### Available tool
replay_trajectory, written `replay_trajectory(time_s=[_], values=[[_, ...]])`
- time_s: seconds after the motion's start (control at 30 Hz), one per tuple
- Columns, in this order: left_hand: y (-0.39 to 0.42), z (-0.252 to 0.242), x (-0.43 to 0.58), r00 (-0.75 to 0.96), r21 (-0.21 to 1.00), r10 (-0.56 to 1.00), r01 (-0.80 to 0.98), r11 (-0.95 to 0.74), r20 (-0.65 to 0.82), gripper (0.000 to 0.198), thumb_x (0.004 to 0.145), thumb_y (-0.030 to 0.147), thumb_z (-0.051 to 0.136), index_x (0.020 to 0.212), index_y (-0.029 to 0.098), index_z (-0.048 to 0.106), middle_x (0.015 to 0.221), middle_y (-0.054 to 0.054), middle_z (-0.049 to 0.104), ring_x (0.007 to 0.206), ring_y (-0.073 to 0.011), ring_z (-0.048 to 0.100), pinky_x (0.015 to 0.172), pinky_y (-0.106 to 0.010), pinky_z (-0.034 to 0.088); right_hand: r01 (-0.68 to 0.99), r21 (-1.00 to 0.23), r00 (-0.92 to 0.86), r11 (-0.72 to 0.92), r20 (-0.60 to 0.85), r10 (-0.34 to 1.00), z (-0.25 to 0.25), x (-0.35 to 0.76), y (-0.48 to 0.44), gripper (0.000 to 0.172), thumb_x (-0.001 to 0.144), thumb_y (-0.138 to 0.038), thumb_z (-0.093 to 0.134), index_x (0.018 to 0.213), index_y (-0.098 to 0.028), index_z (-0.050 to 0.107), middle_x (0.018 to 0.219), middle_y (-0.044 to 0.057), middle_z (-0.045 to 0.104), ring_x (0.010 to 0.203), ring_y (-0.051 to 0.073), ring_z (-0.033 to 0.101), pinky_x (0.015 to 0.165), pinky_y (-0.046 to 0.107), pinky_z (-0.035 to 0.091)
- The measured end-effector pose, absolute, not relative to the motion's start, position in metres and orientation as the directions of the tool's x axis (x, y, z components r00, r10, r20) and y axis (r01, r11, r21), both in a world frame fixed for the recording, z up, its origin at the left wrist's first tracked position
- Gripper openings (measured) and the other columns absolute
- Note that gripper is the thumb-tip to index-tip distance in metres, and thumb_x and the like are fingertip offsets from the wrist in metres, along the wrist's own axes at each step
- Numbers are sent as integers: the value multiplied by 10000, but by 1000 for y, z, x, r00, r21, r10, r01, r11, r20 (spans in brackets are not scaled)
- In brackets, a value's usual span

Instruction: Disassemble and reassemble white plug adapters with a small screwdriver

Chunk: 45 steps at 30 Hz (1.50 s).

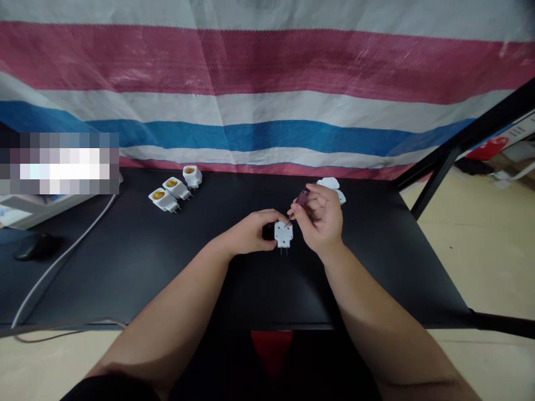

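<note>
While we look down at the black counter (125,278), our left hand (248,234) and right hand (320,217) meet just above its middle. The fingers (267,218) of the left hand curl closed against the side of a white plug adapter (283,234), which stands upright with its two metal pins (283,251) pointing toward us. A dark lump (268,231) sits just beside those fingers, though from this view we cannot quite tell what it is. The right hand pinches a small screwdriver (303,196) with a dark red handle, and its thin tip reaches down to the top of the adapter. The adapter looks light, stiff and a little slick, so we judge it best held by its flat sides, clear of the pins, without heavy squeezing on what may be brittle plastic. Three white socket adapters (175,188) with yellow centres lie in a row farther left, and more white pieces (332,186) sit just behind the right hand. A computer mouse (37,246) and a white cable (62,267) lie at the left, before a striped tarp (267,128).
</note>
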<state>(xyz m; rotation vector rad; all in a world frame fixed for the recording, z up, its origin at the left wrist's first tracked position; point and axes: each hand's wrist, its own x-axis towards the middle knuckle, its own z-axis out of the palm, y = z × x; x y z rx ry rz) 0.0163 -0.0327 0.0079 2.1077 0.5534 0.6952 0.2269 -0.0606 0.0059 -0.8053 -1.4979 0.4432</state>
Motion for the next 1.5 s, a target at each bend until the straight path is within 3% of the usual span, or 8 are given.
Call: replay_trajectory(time_s=[0.8,1.5], values=[[-33,8,16,749,824,598,127,-552,285,514,747,18,723,1232,190,720,1145,-60,722,1027,-206,697,912,-338,531,220,-703,50,677,701,711,9,228,-61,454,1010,-230,733,1423,-317,567,1041,39,682,745,187,793,548,317,666],[-35,7,17,736,864,640,156,-479,222,469,753,70,721,1202,200,677,1072,-34,711,870,-164,644,769,-293,502,231,-714,26,661,684,729,10,227,-63,433,1040,-252,681,1436,-319,518,1042,46,689,769,200,788,557,342,669]])
